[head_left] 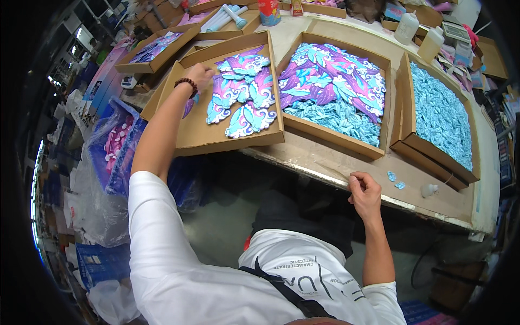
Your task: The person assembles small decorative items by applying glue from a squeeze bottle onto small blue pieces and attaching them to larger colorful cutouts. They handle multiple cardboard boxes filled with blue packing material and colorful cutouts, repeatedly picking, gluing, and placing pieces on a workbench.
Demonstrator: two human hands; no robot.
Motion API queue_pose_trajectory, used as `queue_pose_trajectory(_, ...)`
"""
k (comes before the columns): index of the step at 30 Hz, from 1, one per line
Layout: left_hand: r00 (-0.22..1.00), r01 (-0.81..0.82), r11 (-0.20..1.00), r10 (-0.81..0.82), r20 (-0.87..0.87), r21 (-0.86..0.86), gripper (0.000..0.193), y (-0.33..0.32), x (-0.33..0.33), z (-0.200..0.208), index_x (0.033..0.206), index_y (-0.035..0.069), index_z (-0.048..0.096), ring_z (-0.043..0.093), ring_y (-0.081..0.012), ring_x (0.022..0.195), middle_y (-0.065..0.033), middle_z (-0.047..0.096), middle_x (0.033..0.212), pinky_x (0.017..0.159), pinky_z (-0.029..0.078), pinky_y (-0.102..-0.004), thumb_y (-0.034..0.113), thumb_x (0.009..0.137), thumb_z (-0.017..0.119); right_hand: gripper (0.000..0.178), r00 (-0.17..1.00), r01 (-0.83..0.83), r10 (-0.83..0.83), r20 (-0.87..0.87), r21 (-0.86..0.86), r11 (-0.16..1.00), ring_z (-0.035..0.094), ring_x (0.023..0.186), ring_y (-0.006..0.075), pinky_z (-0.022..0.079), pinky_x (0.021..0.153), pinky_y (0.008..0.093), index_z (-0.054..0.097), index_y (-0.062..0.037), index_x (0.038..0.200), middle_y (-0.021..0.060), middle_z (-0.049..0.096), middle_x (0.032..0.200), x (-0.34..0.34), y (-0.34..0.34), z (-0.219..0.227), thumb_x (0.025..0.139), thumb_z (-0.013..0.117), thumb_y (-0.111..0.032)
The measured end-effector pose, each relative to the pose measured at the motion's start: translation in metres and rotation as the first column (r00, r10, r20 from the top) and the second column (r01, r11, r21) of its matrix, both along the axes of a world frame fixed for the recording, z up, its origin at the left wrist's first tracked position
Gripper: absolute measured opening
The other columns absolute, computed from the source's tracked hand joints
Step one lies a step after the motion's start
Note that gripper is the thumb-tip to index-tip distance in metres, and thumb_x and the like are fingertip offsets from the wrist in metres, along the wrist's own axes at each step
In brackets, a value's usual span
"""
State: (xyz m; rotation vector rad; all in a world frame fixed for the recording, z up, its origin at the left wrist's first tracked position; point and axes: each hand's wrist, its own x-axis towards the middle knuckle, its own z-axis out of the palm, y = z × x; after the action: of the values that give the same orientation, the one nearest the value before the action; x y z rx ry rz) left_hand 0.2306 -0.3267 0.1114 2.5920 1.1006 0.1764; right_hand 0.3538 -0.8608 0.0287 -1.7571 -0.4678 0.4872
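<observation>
Pieces in the left tray: light, thin, better taken by the edge

The pieces, printed in purple and turquoise, lie in a loose cluster on the cardboard, and some of them overlap. I judge that each one is very light and bends easily, perhaps a little slippery, and that its curly border can crease. It seems better that you take one by its outer edge, between thumb and finger, so that its neighbour does not come along.

Your left hand is over the far left corner of the tray, with fingers curled; whether you pinch something there, I cannot tell. One purple piece lies just beside your wrist. Your right hand is at the edge of the table, fingers bent, thumb near the forefinger; I cannot tell if something thin is between them
</observation>
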Motion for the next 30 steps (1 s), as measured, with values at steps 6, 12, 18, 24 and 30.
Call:
queue_pose_trajectory(6,0.963,0.078,0.996,-0.085,-0.256,-0.040,0.090,-0.045,0.034,0.014,0.136,-0.005,0.040,0.060,-0.0319,0.107,-0.0256,0.057,0.123,0.089,0.049,-0.0363,0.054,0.076,0.072,0.020,0.999,0.024,-0.024,-0.032,0.001,1.000,0.053,0.049,0.0065,0.045,0.043,0.0215,0.062,0.0037,0.097,0.0045,0.061,0.066,0.001,0.001,0.002,0.091,0.060,-0.015)
queue_pose_trajectory(12,0.938,0.261,0.964,-0.264,-0.225,-0.042,0.098,-0.089,0.011,0.014,0.140,-0.006,0.032,0.048,-0.0347,0.124,-0.0289,0.045,0.136,0.102,0.040,-0.0371,0.045,0.069,0.077,0.020,1.000,0.015,-0.015,-0.024,-0.001,1.000,0.053,0.049,0.0069,0.045,0.043,0.0213,0.063,0.0038,0.096,0.0045,0.061,0.066,0.002,0.001,0.002,0.091,0.059,-0.015)
queue_pose_trajectory(18,0.922,0.353,0.935,-0.348,-0.172,0.001,0.062,-0.110,-0.005,0.016,0.130,-0.002,0.047,0.057,-0.0344,0.110,-0.0242,0.058,0.119,0.094,0.046,-0.0365,0.014,0.073,0.063,0.019,0.999,-0.003,0.002,0.033,0.024,1.000,0.051,0.047,0.0082,0.041,0.041,0.0217,0.061,0.0034,0.098,0.0044,0.059,0.067,0.001,0.000,-0.001,0.092,0.058,-0.015)
queue_pose_trajectory(24,0.958,0.271,0.856,-0.286,-0.034,0.440,0.015,-0.137,-0.020,0.061,0.094,0.003,0.067,0.064,-0.0360,0.080,-0.0202,0.065,0.085,0.070,0.051,-0.0401,0.006,0.081,0.061,0.018,1.000,0.014,-0.014,0.023,0.029,0.999,0.053,0.052,0.0062,0.046,0.045,0.0226,0.064,0.0021,0.094,0.0020,0.058,0.063,0.000,-0.002,0.000,0.090,0.060,-0.015)
queue_pose_trajectory(30,0.650,0.369,0.589,-0.717,0.253,0.719,0.023,-0.246,-0.027,0.133,0.101,0.002,0.063,0.064,-0.0309,0.075,-0.0145,0.063,0.084,0.063,0.050,-0.0356,-0.007,0.079,0.059,0.036,0.979,0.033,-0.064,0.194,0.162,0.986,0.063,0.073,0.0149,0.052,0.066,0.0278,0.058,-0.0004,0.115,0.0101,0.063,0.102,-0.014,0.000,0.027,0.084,0.069,-0.016)
